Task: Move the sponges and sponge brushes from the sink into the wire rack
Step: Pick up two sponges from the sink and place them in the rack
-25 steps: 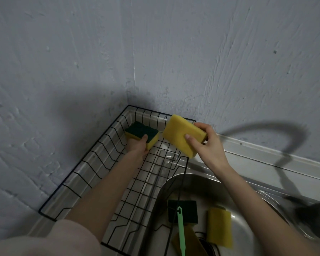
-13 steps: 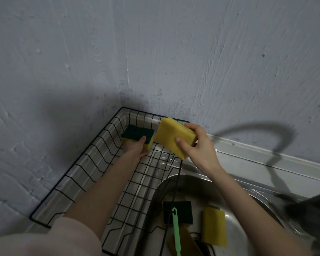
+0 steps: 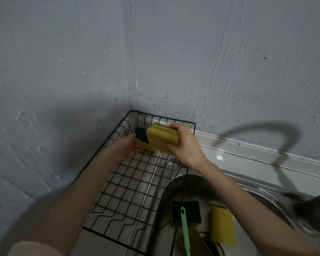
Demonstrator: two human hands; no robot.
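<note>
Yellow sponges [image 3: 163, 140] in both hands [image 3: 185, 145], against rack's [image 3: 107, 145] far corner.

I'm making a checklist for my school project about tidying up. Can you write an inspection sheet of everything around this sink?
Surface: grey countertop and steel sink basin, wet shine.
Job's things: black wire rack in the corner; two yellow-and-green sponges held together over its far end. In the sink: dark green-topped sponge, yellow sponge, green plastic brush handle.
Clutter: blurred dark object at right edge, unclear.
Grips: left hand touches the green-faced sponge; right hand grips the yellow one.
Cables: nothing seen.
Surroundings: rough painted walls meeting at a corner; curved shadow.
</note>
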